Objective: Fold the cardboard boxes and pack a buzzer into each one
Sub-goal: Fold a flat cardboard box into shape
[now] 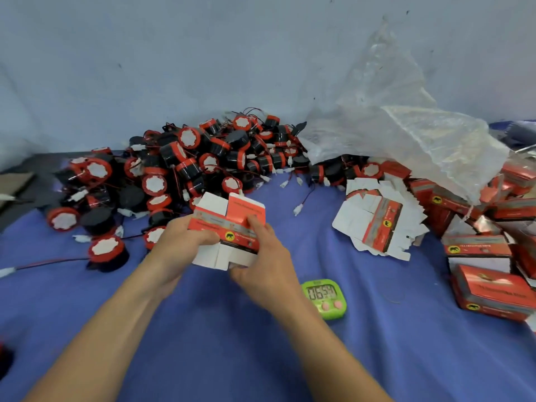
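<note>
Now both hands hold one half-folded box (232, 227) up off the blue cloth (232, 349). The left hand (179, 242) grips the box's left edge with curled fingers. The right hand (265, 256) pinches its right side, one finger on the red panel and the thumb underneath. Beyond the hands lies a heap of buzzers (188, 166). Right of the right hand lie flat boxes (380, 224), and farther right the folded boxes (490, 294). A green timer (324, 297) sits just beside the right wrist.

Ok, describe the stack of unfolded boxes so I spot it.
On the blue cloth, look just below the crumpled clear plastic bag. The stack lies fanned out flat, white flaps showing, unlike the closed red boxes further right.
</note>
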The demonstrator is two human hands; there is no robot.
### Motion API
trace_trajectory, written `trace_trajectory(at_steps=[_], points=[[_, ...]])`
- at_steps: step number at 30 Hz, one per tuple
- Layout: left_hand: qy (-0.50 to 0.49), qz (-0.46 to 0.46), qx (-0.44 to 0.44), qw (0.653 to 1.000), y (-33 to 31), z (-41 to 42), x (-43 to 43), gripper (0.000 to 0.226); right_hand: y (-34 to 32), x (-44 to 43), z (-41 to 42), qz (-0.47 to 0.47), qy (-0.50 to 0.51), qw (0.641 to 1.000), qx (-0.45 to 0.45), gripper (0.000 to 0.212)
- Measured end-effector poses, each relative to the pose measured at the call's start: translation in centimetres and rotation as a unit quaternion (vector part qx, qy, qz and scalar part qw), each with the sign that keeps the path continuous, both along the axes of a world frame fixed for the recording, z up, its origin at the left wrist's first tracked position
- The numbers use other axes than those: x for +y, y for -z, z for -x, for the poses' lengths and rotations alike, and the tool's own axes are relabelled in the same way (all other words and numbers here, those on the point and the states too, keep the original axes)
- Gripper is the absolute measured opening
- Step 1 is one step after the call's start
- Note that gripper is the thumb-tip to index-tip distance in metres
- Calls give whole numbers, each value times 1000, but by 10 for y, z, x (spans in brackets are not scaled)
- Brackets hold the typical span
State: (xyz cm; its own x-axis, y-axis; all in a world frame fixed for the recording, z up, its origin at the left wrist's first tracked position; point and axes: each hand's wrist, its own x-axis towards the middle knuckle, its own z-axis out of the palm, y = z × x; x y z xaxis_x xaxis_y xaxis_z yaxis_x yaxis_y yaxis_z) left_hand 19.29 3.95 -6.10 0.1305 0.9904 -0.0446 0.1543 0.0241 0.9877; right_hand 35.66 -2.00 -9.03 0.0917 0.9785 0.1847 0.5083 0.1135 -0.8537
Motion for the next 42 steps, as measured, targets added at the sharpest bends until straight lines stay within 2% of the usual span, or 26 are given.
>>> trace_trajectory(at_steps=[1, 2, 3, 4, 7, 9, 12, 15, 18, 20, 23, 25, 28, 31, 34, 37, 39, 41, 42], points=[[35, 8, -2, 999, 1, 13, 3, 15, 1, 1, 5, 13, -9, 1000, 11, 94], [75, 17, -8, 997, 0, 26, 6, 17, 2, 2, 8, 27, -16, 999, 27, 93], [100, 30, -18, 994, -2, 38, 10, 32, 3, 2, 9, 37, -19, 998, 46, 89], [108, 39, -23, 993, -5, 50, 14, 40, 4, 2, 8, 43, -19, 997, 61, 83], [93, 38, 6, 995, -9, 63, 26, 29, 5, 3, 7, 54, 0, 995, 80, 60], [69, 52, -4, 996, -5, 54, 27, 31, 6, 2, 7, 62, 23, 991, 115, 44], [10, 61, -98, 993, 9, 28, 22, 35, 9, 0, 7, 55, 34, 984, 169, 24], [-36, 20, -157, 987, 18, 10, 15, 23, 11, 0, 5, 46, 34, 986, 159, 32], [-87, -32, -139, 986, 23, 5, 13, 26, 14, 3, 2, 36, 47, 986, 155, 26], [-120, -84, -89, 985, 31, 7, 11, 32, 16, 5, 0, 23, 71, 987, 146, 19], [-118, -171, 23, 978, 44, 13, 1, 19, 16, 5, -1, -13, 100, 989, 107, 23], [-73, -203, 29, 976, 46, 15, -5, 31, 14, 4, -1, -51, 125, 987, 92, 34], [2, -245, 91, 965, 44, 16, -8, 57, 11, 2, -7, -98, 162, 978, 90, 33], [91, -236, 190, 949, 42, 10, -13, 59, 9, 0, -13, -108, 164, 979, 47, 33], [144, -211, 237, 937, 44, -3, -22, 66, 7, -3, -11, -95, 153, 983, 34, 44], [111, -218, 243, 939, 42, -14, -29, 67, 5, -2, -11, -99, 145, 980, 96, 67], [92, -210, 196, 953, 38, -19, -30, 57, 7, 0, -11, -92, 124, 965, 211, 84], [97, -198, 148, 964, 35, -26, -33, 52, 9, 3, -11, -73, 103, 943, 307, 87], [103, -191, 130, 968, 35, -30, -34, 52, 9, 5, -11, -59, 83, 940, 324, 85]])
